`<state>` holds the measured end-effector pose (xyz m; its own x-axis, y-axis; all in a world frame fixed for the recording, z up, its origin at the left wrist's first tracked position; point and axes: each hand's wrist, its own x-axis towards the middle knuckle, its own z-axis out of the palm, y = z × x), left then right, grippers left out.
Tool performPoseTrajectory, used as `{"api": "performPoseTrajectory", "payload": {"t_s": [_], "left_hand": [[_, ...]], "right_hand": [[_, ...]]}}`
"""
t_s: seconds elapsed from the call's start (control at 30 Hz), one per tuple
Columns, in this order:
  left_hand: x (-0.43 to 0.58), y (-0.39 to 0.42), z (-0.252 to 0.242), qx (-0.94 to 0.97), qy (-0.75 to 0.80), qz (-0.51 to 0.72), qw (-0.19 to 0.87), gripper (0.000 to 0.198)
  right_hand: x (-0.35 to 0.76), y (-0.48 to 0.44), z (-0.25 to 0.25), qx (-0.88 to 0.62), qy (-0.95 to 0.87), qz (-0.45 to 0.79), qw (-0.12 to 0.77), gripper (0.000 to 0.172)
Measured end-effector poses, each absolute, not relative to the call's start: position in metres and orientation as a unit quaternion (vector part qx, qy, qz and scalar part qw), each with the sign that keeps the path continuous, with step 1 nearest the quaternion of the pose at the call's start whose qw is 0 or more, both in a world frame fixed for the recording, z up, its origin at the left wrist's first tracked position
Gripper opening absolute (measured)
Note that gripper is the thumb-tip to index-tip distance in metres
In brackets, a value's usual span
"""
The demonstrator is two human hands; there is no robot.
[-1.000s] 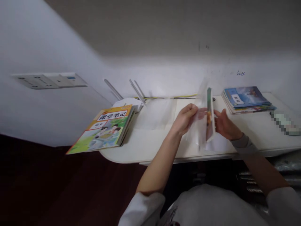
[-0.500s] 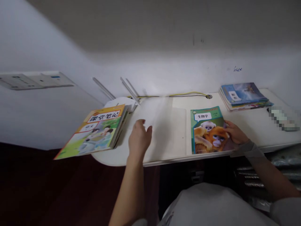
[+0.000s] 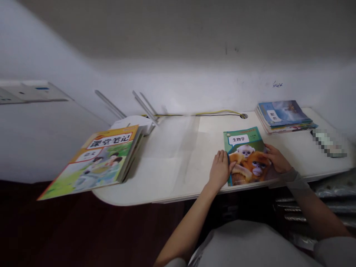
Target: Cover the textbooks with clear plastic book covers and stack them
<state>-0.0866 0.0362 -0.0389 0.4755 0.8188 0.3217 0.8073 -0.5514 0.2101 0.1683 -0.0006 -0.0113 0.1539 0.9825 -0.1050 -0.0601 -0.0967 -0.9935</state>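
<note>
A green biology textbook (image 3: pixel 246 174) with two monkeys on its cover lies at the desk's front edge. My left hand (image 3: pixel 220 168) is at its left edge, thumb over the cover and fingers along the side. On the opposite edge my right hand (image 3: pixel 278 159) grips the book, with the thumb on top and part of the fingers hidden. Farther right and back is a stack of books (image 3: pixel 286 113) with a blue cover on top. At the far left, a yellow-and-green notes book (image 3: pixel 107 159) tops another pile and juts past the desk's left edge.
A white router (image 3: pixel 133 122) with several raised antennas stands behind the left pile. A yellow and black cable (image 3: pixel 211 112) runs along the wall to a hole in the white desk (image 3: pixel 167 178). At the right lies a blurred-out object (image 3: pixel 329 144). Wall sockets (image 3: pixel 33 92) are at left.
My left hand has moved right, from above the middle of the desk to the textbook's left edge. My right hand stays on the right edge. The view has shifted slightly.
</note>
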Motion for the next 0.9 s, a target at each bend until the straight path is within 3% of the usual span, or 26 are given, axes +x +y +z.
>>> {"api": "performPoseTrajectory", "payload": {"t_s": [0.1, 0.23, 0.33, 0.53, 0.9], "left_hand": [[-0.087, 0.033, -0.036, 0.86, 0.478, 0.18, -0.001, 0.066], [-0.084, 0.03, -0.033, 0.856, 0.491, 0.159, -0.009, 0.071], [-0.084, 0.03, -0.032, 0.857, 0.491, 0.159, -0.009, 0.072], [-0.084, 0.029, -0.031, 0.858, 0.49, 0.155, -0.01, 0.073], [-0.084, 0.029, -0.029, 0.859, 0.49, 0.151, -0.005, 0.073]], "right_hand": [[0.177, 0.002, -0.016, -0.593, -0.465, 0.436, 0.491, 0.055], [0.192, 0.004, -0.026, -0.683, -0.552, 0.211, 0.429, 0.05], [0.2, 0.004, -0.034, -0.693, -0.61, 0.095, 0.373, 0.057], [0.198, 0.002, -0.048, -0.68, -0.666, 0.051, 0.303, 0.068], [0.195, 0.0, -0.044, -0.69, -0.668, 0.042, 0.276, 0.078]]}}
